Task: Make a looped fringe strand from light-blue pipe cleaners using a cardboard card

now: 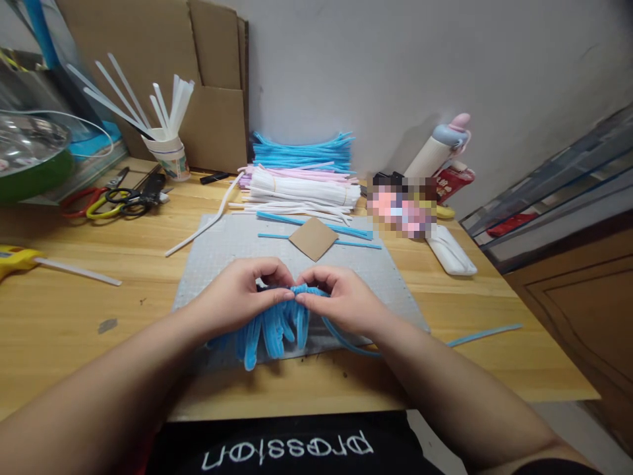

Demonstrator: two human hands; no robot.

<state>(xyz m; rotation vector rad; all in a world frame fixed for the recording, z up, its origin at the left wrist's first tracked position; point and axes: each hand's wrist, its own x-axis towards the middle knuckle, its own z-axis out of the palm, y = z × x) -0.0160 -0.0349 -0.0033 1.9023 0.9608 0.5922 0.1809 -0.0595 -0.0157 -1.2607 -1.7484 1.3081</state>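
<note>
Both hands meet over the grey cutting mat [212, 247], pinching a row of looped blue pipe cleaners [271, 333] along its upper edge. My left hand [242, 287] is closed on the left part of the row, thumb on the near side. Close beside it, my right hand [341, 297] pinches the right end, where one long blue strand runs out under my right wrist. The loops hang down toward the mat's near edge. Beyond my hands lies a brown cardboard square [313, 239] on some straight blue pipe cleaners [353, 231].
Bundles of white pipe cleaners [301, 191] and blue pipe cleaners [301, 153] lie at the back. Scissors [111, 204] and a cup of glue sticks [171, 158] stand left, with a yellow glue gun [17, 260] nearer. A bottle [435, 148] and tissue pack [451, 251] are at right.
</note>
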